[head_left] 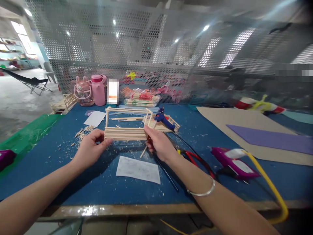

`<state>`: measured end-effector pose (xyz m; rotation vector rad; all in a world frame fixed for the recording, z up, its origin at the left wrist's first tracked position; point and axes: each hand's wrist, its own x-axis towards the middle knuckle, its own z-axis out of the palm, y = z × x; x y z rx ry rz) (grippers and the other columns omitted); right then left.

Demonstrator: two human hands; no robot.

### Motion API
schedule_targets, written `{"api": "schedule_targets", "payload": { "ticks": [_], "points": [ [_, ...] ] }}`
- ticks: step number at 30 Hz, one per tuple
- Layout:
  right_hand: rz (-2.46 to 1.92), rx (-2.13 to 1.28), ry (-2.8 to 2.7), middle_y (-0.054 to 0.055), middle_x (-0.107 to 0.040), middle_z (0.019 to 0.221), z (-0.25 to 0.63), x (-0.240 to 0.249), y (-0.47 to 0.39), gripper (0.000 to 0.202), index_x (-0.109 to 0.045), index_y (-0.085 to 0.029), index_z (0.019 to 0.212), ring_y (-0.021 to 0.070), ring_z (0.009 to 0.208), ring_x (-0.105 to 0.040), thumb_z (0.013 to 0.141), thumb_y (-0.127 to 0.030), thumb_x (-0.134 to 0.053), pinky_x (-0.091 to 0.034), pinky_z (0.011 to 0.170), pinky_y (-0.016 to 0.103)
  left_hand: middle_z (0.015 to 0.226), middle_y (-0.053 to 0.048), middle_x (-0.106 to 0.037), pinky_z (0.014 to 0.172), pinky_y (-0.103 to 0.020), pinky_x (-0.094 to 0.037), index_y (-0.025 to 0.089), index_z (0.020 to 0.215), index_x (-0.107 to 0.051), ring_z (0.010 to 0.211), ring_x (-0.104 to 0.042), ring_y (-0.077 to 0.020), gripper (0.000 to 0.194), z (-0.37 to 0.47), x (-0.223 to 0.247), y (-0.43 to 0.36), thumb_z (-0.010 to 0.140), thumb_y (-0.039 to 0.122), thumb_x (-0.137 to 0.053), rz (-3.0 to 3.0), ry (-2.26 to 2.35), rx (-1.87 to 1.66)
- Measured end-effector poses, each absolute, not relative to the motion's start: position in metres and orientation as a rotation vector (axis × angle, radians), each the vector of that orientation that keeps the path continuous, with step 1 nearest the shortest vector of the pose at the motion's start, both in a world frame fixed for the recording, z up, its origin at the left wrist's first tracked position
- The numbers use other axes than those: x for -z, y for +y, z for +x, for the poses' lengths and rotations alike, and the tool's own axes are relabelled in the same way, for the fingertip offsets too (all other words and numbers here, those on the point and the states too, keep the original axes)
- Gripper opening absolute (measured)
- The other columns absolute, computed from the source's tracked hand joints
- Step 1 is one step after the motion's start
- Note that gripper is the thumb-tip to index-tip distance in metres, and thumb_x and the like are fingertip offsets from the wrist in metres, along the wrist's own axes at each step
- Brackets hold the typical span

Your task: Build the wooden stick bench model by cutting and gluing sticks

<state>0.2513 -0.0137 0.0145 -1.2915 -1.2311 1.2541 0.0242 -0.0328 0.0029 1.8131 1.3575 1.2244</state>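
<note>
Between my two hands, a small box-shaped frame of thin wooden sticks (126, 133) is held up over the blue table. Its lower front is a wall of stacked sticks; the upper part is open framing. My left hand (94, 143) pinches the wall's left end between thumb and fingers. At the right end, my right hand (157, 142) grips the frame, with some fingertips hidden behind it. A blue glue gun (165, 119) lies just behind my right hand, close to another flat stick piece (156, 125). Below the frame lies a white paper (138, 169).
Cut stick bits (84, 131) are scattered at left. Pliers with red handles (195, 158) and a purple device with a yellow cable (234, 163) lie at right, before cardboard (264, 150). Pink bottles (98, 93) stand against the perforated metal screen (137, 42).
</note>
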Motion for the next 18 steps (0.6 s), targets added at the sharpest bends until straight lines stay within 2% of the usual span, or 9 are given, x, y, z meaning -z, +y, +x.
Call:
{"api": "schedule_targets", "payload": {
  "ticks": [2, 6, 9, 13, 18],
  "points": [
    [-1.253, -1.281, -1.276, -0.008, -0.036, 0.044, 0.251, -0.014, -0.014, 0.044, -0.042, -0.020, 0.061, 0.0053, 0.035, -0.032, 0.067, -0.061, -0.058, -0.023, 0.031, 0.018, 0.061, 0.004, -0.051, 0.047, -0.022, -0.032, 0.016, 0.085, -0.060, 0.048, -0.040, -0.0080, 0.027, 0.024, -0.005, -0.033, 0.073, 0.040, -0.060, 1.676, 1.340, -1.268],
    [-1.167, -1.276, -1.391, -0.009, -0.040, 0.048, 0.252, -0.015, -0.013, 0.041, -0.048, -0.019, 0.069, 0.0039, 0.036, -0.032, 0.058, -0.051, -0.070, -0.028, 0.032, 0.018, 0.059, 0.004, -0.054, 0.041, -0.019, -0.026, 0.015, 0.090, -0.061, 0.044, -0.035, -0.0054, 0.033, 0.020, -0.009, -0.032, 0.067, 0.039, -0.066, 1.529, 1.361, -1.360],
    [-1.168, -1.245, -1.428, -0.009, -0.040, 0.050, 0.253, -0.015, -0.012, 0.039, -0.049, -0.018, 0.069, 0.0033, 0.036, -0.033, 0.059, -0.050, -0.069, -0.028, 0.033, 0.018, 0.053, 0.005, -0.051, 0.039, -0.019, -0.028, 0.015, 0.096, -0.061, 0.041, -0.036, -0.0054, 0.039, 0.017, -0.013, -0.030, 0.066, 0.039, -0.067, 1.431, 1.299, -1.361],
    [-1.173, -1.234, -1.454, -0.009, -0.039, 0.048, 0.254, -0.014, -0.011, 0.036, -0.050, -0.018, 0.068, 0.0034, 0.035, -0.034, 0.062, -0.049, -0.067, -0.028, 0.033, 0.018, 0.047, 0.005, -0.046, 0.041, -0.018, -0.035, 0.013, 0.084, -0.063, 0.043, -0.041, -0.0064, 0.037, 0.016, -0.016, -0.027, 0.070, 0.047, -0.062, 1.215, 1.077, -1.329],
    [-1.178, -1.217, -1.469, -0.009, -0.040, 0.048, 0.255, -0.012, -0.011, 0.036, -0.050, -0.018, 0.067, 0.0039, 0.035, -0.034, 0.062, -0.049, -0.067, -0.027, 0.034, 0.019, 0.044, 0.006, -0.045, 0.039, -0.015, -0.034, 0.013, 0.072, -0.061, 0.039, -0.039, -0.0041, 0.036, 0.016, -0.015, -0.025, 0.063, 0.048, -0.069, 1.108, 1.029, -1.308]
  ]
}}
